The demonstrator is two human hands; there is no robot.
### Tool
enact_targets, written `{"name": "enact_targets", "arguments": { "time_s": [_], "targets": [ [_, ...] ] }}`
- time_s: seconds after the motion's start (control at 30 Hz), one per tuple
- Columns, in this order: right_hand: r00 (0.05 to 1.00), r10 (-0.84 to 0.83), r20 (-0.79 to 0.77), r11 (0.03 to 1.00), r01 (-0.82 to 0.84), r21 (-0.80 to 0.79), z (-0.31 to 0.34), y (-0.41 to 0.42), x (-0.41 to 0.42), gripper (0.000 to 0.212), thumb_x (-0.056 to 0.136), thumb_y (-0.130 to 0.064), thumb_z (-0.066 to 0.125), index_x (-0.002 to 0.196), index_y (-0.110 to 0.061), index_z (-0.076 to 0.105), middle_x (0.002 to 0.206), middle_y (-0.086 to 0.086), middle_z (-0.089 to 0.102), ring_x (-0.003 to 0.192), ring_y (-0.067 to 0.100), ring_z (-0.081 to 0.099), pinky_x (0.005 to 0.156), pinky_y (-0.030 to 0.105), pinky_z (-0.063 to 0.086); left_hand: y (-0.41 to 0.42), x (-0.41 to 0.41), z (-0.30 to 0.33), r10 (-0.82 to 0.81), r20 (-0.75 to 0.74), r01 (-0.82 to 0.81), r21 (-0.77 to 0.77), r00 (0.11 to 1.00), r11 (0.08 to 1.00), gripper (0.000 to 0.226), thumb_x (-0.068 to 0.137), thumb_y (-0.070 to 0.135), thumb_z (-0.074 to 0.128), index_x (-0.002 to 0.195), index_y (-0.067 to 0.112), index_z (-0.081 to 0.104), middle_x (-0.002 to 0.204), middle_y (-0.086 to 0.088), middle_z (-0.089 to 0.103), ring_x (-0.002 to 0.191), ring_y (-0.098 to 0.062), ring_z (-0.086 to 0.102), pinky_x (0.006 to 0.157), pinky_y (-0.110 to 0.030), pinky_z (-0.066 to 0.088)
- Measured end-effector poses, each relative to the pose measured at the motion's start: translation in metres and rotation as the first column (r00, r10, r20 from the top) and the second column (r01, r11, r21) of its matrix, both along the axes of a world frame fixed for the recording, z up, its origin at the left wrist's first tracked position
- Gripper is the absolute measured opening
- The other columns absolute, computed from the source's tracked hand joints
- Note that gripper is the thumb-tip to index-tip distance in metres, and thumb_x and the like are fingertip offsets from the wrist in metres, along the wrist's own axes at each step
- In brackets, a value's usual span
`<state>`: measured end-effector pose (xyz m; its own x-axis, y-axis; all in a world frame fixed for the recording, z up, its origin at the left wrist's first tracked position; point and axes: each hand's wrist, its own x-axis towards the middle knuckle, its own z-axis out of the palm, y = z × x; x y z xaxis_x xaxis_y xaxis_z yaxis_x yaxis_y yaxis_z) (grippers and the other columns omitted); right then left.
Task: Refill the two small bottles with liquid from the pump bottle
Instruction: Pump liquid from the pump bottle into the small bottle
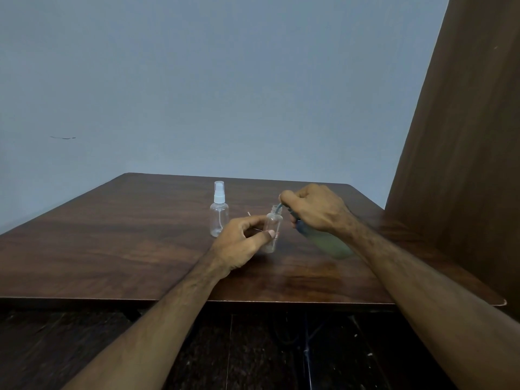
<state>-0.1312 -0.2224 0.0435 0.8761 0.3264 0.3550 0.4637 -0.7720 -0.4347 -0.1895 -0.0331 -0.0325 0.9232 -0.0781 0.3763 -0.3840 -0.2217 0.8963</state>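
Pump bottle (327, 243) mostly hidden under right hand (316, 208) (fingers curled round pump head); left hand (239, 243) fingers pinch uncapped small bottle (273, 230).

Two bare forearms, sleeveless, hands (239, 243) without rings or watch.

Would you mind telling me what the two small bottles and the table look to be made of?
Both the capped spray bottle and the open small bottle in the left hand look like clear glossy plastic: the table shows through them. The spray cap seems white translucent plastic. The table looks like dark wood or wood-grain laminate, with a slight sheen.
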Motion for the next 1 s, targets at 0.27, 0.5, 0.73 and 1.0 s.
{"name": "enact_targets", "arguments": {
  "time_s": [0.27, 0.5, 0.73, 1.0],
  "targets": [
    [0.999, -0.038, -0.003, 0.999, 0.038, -0.007, -0.0034, -0.0006, 0.0007, 0.075, 0.082, -0.086, 0.032, 0.060, -0.029, 0.075, 0.063, -0.015, 0.076, 0.074, 0.011, 0.072, 0.077, 0.037, 0.051, -0.0003, -0.0005, -0.0004, -0.037, -0.002, 0.037, -0.078, 0.999, 0.996, 0.031, 0.094, 0.014, 0.068, 0.116, 0.035, 0.073, 0.114, 0.007, 0.076, 0.104, -0.013, 0.072, 0.084, -0.022, 0.056],
    [1.000, -0.002, -0.004, 1.000, 0.002, -0.002, -0.0029, -0.0020, 0.0013, 0.060, 0.089, -0.066, 0.040, 0.049, -0.031, 0.069, 0.062, -0.013, 0.076, 0.072, 0.014, 0.074, 0.081, 0.038, 0.055, -0.0010, -0.0013, 0.0006, -0.036, -0.001, 0.035, -0.052, 0.999, 0.998, 0.031, 0.094, 0.014, 0.068, 0.118, 0.034, 0.073, 0.109, 0.008, 0.077, 0.099, -0.011, 0.073, 0.085, -0.018, 0.054],
    [1.000, -0.024, -0.002, 1.000, 0.024, -0.016, -0.0008, 0.0016, -0.0001, 0.069, 0.083, -0.082, 0.036, 0.060, -0.030, 0.076, 0.062, -0.013, 0.076, 0.072, 0.013, 0.073, 0.083, 0.039, 0.055, -0.0011, -0.0016, 0.0022, -0.019, 0.015, 0.020, -0.061, 1.000, 0.998, 0.029, 0.095, 0.013, 0.068, 0.121, 0.025, 0.072, 0.109, 0.007, 0.077, 0.102, -0.006, 0.071, 0.083, -0.014, 0.051],
    [1.000, -0.013, -0.003, 0.999, 0.013, -0.032, -0.0022, -0.0004, 0.0000, 0.067, 0.086, -0.074, 0.036, 0.050, -0.029, 0.071, 0.062, -0.011, 0.076, 0.071, 0.014, 0.073, 0.079, 0.037, 0.054, -0.0001, -0.0007, 0.0005, -0.019, 0.014, 0.020, -0.035, 1.000, 0.999, 0.030, 0.094, 0.017, 0.069, 0.122, 0.029, 0.072, 0.107, 0.012, 0.077, 0.102, -0.005, 0.071, 0.084, -0.014, 0.049]
  ]
}}
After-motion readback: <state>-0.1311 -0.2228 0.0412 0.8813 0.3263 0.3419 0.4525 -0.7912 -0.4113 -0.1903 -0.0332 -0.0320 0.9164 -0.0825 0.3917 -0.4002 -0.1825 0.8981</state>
